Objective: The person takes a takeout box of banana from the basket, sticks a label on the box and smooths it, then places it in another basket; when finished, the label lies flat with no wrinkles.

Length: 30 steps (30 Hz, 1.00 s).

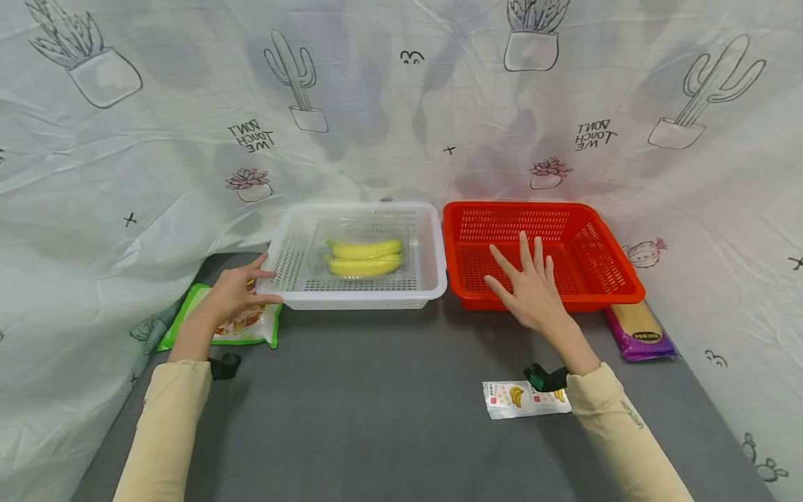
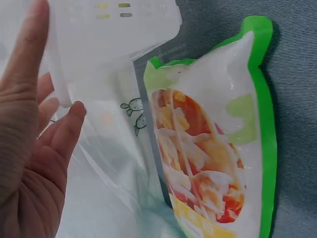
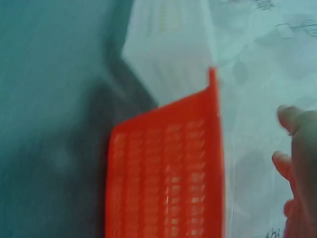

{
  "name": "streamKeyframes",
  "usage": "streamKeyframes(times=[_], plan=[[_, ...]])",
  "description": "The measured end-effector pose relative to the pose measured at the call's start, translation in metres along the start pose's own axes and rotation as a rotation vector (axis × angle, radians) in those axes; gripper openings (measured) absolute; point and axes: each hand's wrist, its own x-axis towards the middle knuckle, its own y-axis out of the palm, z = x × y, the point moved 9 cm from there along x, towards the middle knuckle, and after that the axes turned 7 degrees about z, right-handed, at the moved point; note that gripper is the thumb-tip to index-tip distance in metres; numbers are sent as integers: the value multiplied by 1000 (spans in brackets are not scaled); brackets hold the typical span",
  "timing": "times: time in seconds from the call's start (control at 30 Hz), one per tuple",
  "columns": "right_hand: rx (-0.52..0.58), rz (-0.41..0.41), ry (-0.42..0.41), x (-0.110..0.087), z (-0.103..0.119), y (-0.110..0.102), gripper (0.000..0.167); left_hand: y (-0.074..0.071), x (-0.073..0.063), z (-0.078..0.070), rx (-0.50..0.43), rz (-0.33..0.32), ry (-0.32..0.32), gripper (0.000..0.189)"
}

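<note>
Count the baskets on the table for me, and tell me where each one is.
2. The white basket is on the left, its left edge in the grip of the left hand; the red basket is beside it, overlapped by the right hand in the head view.

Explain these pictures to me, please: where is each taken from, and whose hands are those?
There's no robot here; each grip is a person's own: left hand and right hand. The wide picture comes from a camera worn on the head, the other two from the wrists.

On the gray table stand a white basket with two bananas inside and a red basket. Around them lie a green-edged bag, a purple packet and, nearer, a white packet printed with bananas.

The left hand pinches the white basket's end; the right hand, fingers spread, appears over the red basket, holding nothing.
</note>
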Motion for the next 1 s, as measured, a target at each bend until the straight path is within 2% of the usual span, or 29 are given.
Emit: streamKeyframes(times=[0.17,0.37,0.5,0.6,0.8,1.0], plan=[[254,83,-1,8,12,2,64,-2,1,-1,20,-6,11,34],[586,100,76,15,22,-4,60,-4,6,-8,54,-4,8,41],[928,97,114,19,27,-2,61,-4,8,-8,62,17,-29,30],[1114,104,134,24,31,2,61,-3,8,-7,55,33,-42,30],[1218,130,179,38,40,15,53,-2,6,-6,39,53,-62,24],[1203,198,202,55,52,30,47,0,7,-4,17,51,-68,23]])
